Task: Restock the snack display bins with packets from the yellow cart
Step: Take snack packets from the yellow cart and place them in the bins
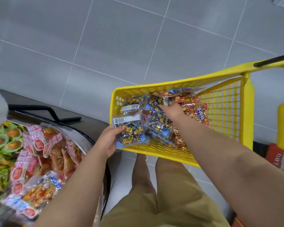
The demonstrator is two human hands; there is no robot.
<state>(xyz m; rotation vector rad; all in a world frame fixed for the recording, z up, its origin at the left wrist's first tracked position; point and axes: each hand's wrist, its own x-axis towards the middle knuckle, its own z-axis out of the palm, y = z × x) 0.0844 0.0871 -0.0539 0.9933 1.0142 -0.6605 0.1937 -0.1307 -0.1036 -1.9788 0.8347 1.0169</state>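
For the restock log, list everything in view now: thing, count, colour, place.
yellow cart: one, yellow mesh with black handle, right of centre.
blue-and-gold packets: several, count unclear, piled in the cart.
red-and-orange packets: a few, at the cart's right side.
held packet: one, blue and gold, over the cart's near left corner.
display bin: one, clear rim, lower left.
pink-and-red packets: many, heaped in the bin.
green packets: many, far left edge.
floor: grey tiles, top of view.
left hand: one, grips the held packet.
right hand: one, among the cart's packets; grip unclear.
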